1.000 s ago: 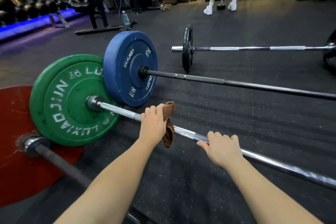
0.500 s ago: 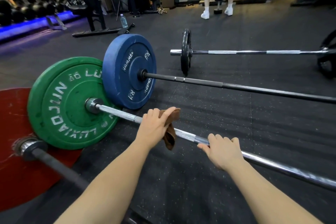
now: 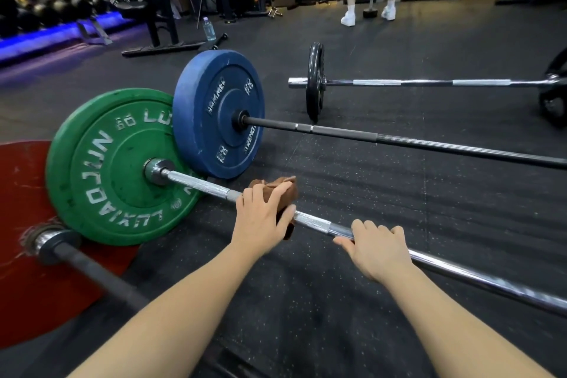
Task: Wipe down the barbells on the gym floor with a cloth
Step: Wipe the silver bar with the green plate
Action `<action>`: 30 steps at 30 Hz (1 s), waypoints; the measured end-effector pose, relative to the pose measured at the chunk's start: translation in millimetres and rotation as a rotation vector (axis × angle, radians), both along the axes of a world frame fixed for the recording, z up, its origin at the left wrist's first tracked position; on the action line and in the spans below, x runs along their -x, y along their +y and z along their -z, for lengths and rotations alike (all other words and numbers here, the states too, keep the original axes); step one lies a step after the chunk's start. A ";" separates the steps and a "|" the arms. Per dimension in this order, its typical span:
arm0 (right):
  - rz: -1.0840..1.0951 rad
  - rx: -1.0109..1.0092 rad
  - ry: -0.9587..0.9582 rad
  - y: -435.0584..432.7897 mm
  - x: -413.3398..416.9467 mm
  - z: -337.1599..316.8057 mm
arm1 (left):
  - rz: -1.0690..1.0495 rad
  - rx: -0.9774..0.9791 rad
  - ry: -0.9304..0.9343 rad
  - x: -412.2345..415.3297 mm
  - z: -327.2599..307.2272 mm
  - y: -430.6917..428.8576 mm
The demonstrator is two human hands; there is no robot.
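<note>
Several barbells lie on the dark rubber floor. The silver bar (image 3: 202,183) with the green plate (image 3: 113,163) runs from centre left to lower right. My left hand (image 3: 262,221) grips a brown cloth (image 3: 283,190) wrapped round this bar, a short way right of the green plate. My right hand (image 3: 376,250) curls over the same bar further right. Behind lies a black bar (image 3: 399,141) with a blue plate (image 3: 217,113). Farther back is a thin chrome barbell (image 3: 423,82) with a small black plate (image 3: 315,83). A dark bar (image 3: 92,273) with a red plate (image 3: 21,242) lies at the lower left.
A person's legs in white shoes (image 3: 348,19) stand at the back beside a dumbbell (image 3: 371,3). A water bottle (image 3: 209,28) stands by a rack base (image 3: 159,47). Dumbbell racks (image 3: 46,9) line the far left. Bare floor lies between the bars.
The view has tilted up and shifted slightly. My left hand with the cloth has slid a little along the silver bar. My right hand keeps its hold on the bar.
</note>
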State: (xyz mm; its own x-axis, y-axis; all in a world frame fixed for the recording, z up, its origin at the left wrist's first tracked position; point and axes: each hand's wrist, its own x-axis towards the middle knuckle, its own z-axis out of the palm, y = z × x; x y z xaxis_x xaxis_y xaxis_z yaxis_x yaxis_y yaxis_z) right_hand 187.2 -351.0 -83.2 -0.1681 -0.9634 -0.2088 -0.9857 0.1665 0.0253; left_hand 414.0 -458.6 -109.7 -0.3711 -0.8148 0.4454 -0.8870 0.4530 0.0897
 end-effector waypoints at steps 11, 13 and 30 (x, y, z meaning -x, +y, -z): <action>0.014 -0.014 0.009 1.2 -1.4 0.4 | -0.112 0.041 -0.133 -31.0 -10.6 -52.9; 0.014 -0.014 0.005 1.8 -1.6 0.8 | -0.207 -0.025 -0.082 -23.2 -11.3 -56.1; 0.016 0.017 0.026 2.3 -1.8 3.5 | 0.142 0.117 -0.130 -34.1 -0.2 -23.3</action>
State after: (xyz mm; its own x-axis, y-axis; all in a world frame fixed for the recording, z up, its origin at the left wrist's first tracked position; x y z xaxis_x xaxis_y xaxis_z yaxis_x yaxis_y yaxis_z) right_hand 189.0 -348.7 -86.7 -0.1888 -0.9638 -0.1880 -0.9819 0.1830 0.0482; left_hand 448.1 -481.9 -109.4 -0.5384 -0.6963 0.4747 -0.8145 0.5745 -0.0812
